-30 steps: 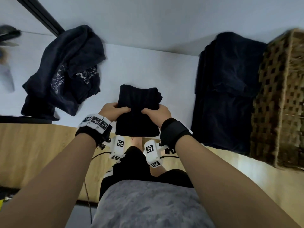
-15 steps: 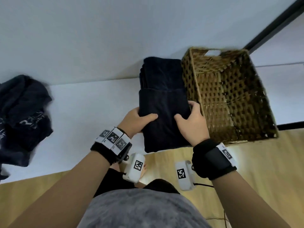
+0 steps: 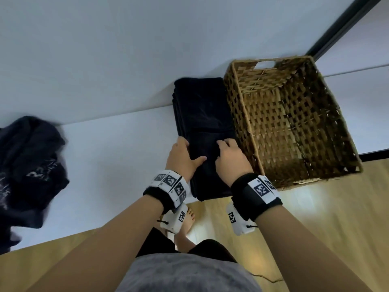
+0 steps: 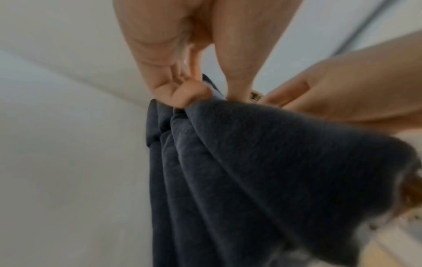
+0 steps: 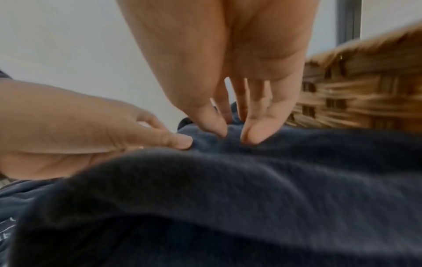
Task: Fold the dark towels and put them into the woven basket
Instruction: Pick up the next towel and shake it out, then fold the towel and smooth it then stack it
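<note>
Both hands clamped on folded towel (image 3: 207,163): left hand (image 3: 182,159), right hand (image 3: 230,159). Square it on the stack (image 3: 200,102) (basket (image 3: 292,123) at 3 o'clock).

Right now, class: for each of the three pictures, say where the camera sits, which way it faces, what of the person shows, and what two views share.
Head: on the head, facing down at the stack of towels, the basket and the table; both forearms, left hand, right hand.
Left wrist: along the left hand at the folded towel it grips.
Right wrist: along the right hand, its fingers on the towel.
Both wrist views share the folded towel and the other hand.
</note>
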`<action>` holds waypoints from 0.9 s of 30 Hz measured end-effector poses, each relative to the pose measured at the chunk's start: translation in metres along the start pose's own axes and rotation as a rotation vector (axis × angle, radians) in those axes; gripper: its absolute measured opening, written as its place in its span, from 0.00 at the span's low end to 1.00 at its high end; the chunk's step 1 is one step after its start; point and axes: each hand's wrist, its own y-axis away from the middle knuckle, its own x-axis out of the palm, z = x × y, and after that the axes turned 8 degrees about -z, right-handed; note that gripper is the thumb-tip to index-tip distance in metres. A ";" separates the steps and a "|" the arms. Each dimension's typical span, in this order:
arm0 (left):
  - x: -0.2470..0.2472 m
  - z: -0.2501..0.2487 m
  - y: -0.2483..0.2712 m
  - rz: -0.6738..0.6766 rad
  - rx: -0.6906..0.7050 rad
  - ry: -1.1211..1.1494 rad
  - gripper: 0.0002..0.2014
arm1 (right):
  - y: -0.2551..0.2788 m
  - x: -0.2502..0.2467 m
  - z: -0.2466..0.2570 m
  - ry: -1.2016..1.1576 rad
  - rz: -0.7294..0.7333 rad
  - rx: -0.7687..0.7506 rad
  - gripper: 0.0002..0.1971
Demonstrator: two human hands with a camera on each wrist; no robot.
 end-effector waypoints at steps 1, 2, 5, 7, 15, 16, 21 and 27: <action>0.002 0.002 0.001 -0.031 0.090 -0.013 0.26 | -0.004 0.004 -0.002 -0.031 0.056 0.007 0.30; 0.004 0.003 0.001 0.002 0.170 -0.058 0.27 | -0.006 0.008 -0.005 -0.048 0.104 0.027 0.32; 0.012 0.013 -0.001 0.175 0.225 -0.183 0.29 | -0.009 0.016 -0.014 -0.048 0.185 0.091 0.37; 0.013 0.021 -0.006 0.185 0.200 -0.163 0.29 | -0.010 0.014 -0.015 -0.045 0.213 0.095 0.37; -0.059 0.069 -0.001 0.122 0.027 0.138 0.22 | 0.003 -0.004 0.063 -0.024 0.071 -0.040 0.18; -0.076 0.085 0.001 0.078 -0.017 0.144 0.20 | 0.005 -0.001 0.080 -0.059 0.092 -0.090 0.16; -0.163 0.189 0.013 -0.137 -0.254 0.017 0.08 | 0.009 0.043 0.175 -0.098 0.270 -0.280 0.15; -0.249 0.306 0.025 -0.360 -0.472 -0.270 0.07 | 0.017 0.105 0.267 -0.039 0.447 -0.445 0.15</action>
